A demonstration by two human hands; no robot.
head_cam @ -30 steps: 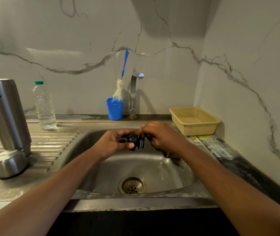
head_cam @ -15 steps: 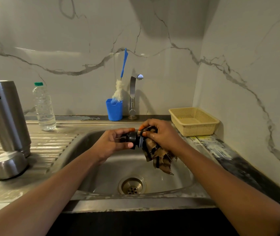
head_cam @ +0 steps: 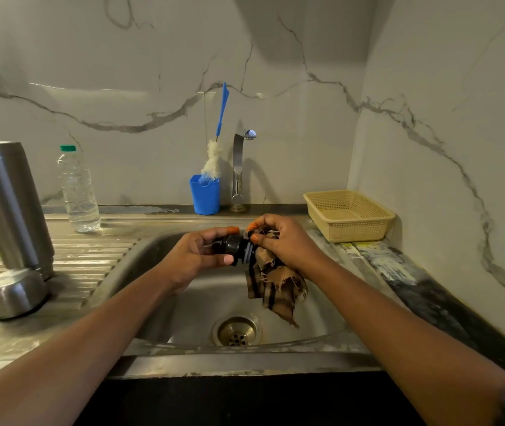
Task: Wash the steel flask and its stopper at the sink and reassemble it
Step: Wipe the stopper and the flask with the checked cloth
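Over the sink (head_cam: pixel 322 333), my left hand (head_cam: pixel 194 259) grips the stopper (head_cam: pixel 235 248) steady while my right hand (head_cam: pixel 285 241) pinches a cloth (head_cam: pixel 275 287) against its threads to scrub; flask (head_cam: pixel 8 204) inverted on worktop (head_cam: pixel 91 256), probably draining.

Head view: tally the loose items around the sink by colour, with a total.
Steel: 2, flask and cap
Blue: 2, cup and brush
Clear: 1, bottle
Beige: 1, basket
Black: 1, stopper
Brown: 1, cloth
Total: 8
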